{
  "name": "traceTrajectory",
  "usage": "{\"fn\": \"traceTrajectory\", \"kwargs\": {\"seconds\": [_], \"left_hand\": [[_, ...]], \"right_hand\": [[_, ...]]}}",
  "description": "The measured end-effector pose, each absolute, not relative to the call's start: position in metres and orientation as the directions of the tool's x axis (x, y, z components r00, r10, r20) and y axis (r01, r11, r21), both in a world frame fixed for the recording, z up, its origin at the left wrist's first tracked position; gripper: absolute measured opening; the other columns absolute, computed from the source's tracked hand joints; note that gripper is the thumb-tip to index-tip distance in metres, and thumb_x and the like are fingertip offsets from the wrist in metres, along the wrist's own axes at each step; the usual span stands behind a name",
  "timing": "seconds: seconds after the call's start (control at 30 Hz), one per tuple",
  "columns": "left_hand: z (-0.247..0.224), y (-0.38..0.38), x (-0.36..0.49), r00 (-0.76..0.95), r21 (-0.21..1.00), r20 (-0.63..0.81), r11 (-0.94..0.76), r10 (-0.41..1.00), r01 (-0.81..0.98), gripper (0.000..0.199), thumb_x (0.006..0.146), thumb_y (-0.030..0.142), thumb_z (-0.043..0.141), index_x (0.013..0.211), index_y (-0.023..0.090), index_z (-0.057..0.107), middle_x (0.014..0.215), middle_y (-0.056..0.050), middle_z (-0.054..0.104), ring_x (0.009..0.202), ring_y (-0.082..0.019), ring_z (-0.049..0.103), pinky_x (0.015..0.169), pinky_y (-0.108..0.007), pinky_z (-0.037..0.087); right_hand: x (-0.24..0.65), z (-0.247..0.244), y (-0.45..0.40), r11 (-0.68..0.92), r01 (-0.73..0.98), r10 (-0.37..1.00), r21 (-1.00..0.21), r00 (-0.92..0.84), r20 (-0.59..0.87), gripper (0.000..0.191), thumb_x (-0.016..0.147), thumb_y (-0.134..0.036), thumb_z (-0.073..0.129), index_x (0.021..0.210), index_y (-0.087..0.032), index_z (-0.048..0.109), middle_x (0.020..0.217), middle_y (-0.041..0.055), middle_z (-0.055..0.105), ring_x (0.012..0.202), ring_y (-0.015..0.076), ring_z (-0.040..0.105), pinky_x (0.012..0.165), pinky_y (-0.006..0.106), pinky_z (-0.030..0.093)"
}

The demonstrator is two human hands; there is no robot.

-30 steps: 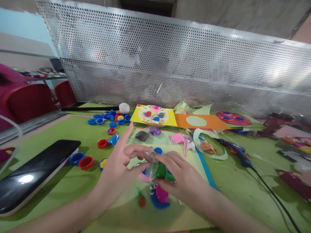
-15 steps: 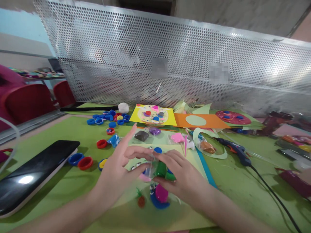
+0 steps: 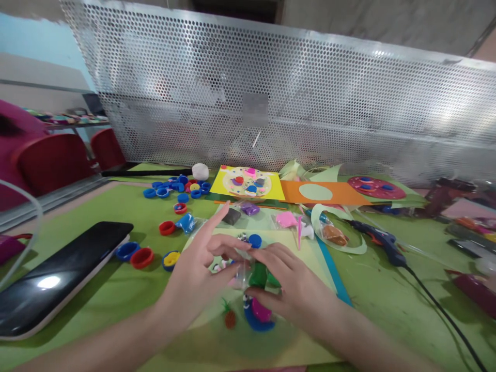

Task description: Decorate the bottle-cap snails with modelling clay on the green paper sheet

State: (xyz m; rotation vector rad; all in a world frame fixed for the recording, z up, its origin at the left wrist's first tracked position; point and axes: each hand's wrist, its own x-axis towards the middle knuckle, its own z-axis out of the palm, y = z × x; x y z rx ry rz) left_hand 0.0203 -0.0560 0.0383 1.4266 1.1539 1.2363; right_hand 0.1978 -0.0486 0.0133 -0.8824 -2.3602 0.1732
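Over the pale yellow sheet (image 3: 209,343), my left hand (image 3: 197,271) and my right hand (image 3: 292,276) meet at a small clear plastic bag with green clay (image 3: 258,275) in it. My left thumb and fingers pinch the bag's clear end, with the index finger raised. My right fingers and thumb close round the green part. Just below lies a clay snail (image 3: 260,312) with a magenta shell and blue body, beside a small clay pineapple (image 3: 229,318). Other small clay figures behind my fingers are partly hidden. A blue cap (image 3: 254,241) sits beyond my fingertips.
At left lie a large black phone-like device (image 3: 65,274) and several blue and red bottle caps (image 3: 142,257). A glue gun (image 3: 377,237) with its cord is at right. Bagged pink clay (image 3: 285,219), a decorated yellow card (image 3: 219,188) and a perforated metal panel (image 3: 310,103) stand beyond.
The view has shifted slightly, so everything sits a little further right. Both hands keep their grip on the bag, with only small finger movement.
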Motion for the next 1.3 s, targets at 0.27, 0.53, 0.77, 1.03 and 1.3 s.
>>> {"fn": "traceTrajectory", "kwargs": {"seconds": [0.27, 0.53, 0.77, 1.03, 1.3], "left_hand": [[0.031, -0.059, 0.020, 0.120, 0.961, 0.219, -0.235, 0.968, 0.145, 0.089, 0.069, 0.011, 0.065, 0.141, 0.031, 0.017, 0.083, 0.001, 0.070, 0.067, -0.017, 0.065, 0.064, -0.026, 0.054], [0.023, -0.055, 0.020, 0.235, 0.977, 0.159, -0.187, 0.959, 0.103, 0.084, 0.075, 0.014, 0.061, 0.141, 0.034, 0.013, 0.093, 0.001, 0.068, 0.076, -0.017, 0.065, 0.070, -0.029, 0.052], [0.021, -0.055, 0.019, 0.228, 0.966, 0.222, -0.246, 0.948, 0.082, 0.084, 0.075, 0.014, 0.061, 0.141, 0.035, 0.013, 0.087, 0.004, 0.068, 0.071, -0.014, 0.062, 0.069, -0.026, 0.050], [0.025, -0.048, 0.016, 0.177, 0.992, 0.097, -0.079, 0.980, -0.102, 0.094, 0.068, 0.010, 0.066, 0.141, 0.031, 0.011, 0.087, 0.002, 0.069, 0.063, -0.011, 0.060, 0.056, -0.022, 0.048], [0.024, -0.025, 0.012, 0.003, 0.934, -0.087, 0.082, 0.996, -0.347, 0.072, 0.060, 0.014, 0.077, 0.124, 0.018, 0.045, 0.083, -0.001, 0.072, 0.069, -0.009, 0.064, 0.066, -0.019, 0.050]], "right_hand": [[0.196, 0.011, -0.051, 0.750, 0.517, 0.661, -0.413, -0.564, 0.495, 0.028, 0.077, -0.024, 0.065, 0.101, -0.016, 0.052, 0.096, 0.0078, 0.063, 0.094, 0.0217, 0.058, 0.078, 0.035, 0.053], [0.196, 0.010, -0.051, 0.642, 0.593, 0.766, -0.486, -0.507, 0.395, 0.026, 0.072, -0.013, 0.066, 0.093, -0.019, 0.052, 0.092, 0.0047, 0.062, 0.089, 0.0202, 0.060, 0.072, 0.032, 0.052], [0.195, 0.010, -0.053, 0.625, 0.592, 0.780, -0.508, -0.491, 0.387, 0.028, 0.074, -0.014, 0.065, 0.098, -0.020, 0.053, 0.094, 0.0052, 0.061, 0.087, 0.0191, 0.060, 0.072, 0.031, 0.052], [0.196, 0.012, -0.050, 0.636, 0.577, 0.772, -0.513, -0.478, 0.420, 0.032, 0.077, -0.024, 0.065, 0.106, -0.022, 0.053, 0.097, 0.0041, 0.062, 0.088, 0.0175, 0.060, 0.074, 0.029, 0.052], [0.212, 0.016, -0.027, 0.541, 0.749, 0.799, -0.382, -0.315, 0.512, 0.035, 0.079, -0.029, 0.059, 0.113, -0.021, 0.053, 0.103, 0.0072, 0.064, 0.093, 0.0216, 0.060, 0.074, 0.035, 0.052]]}}
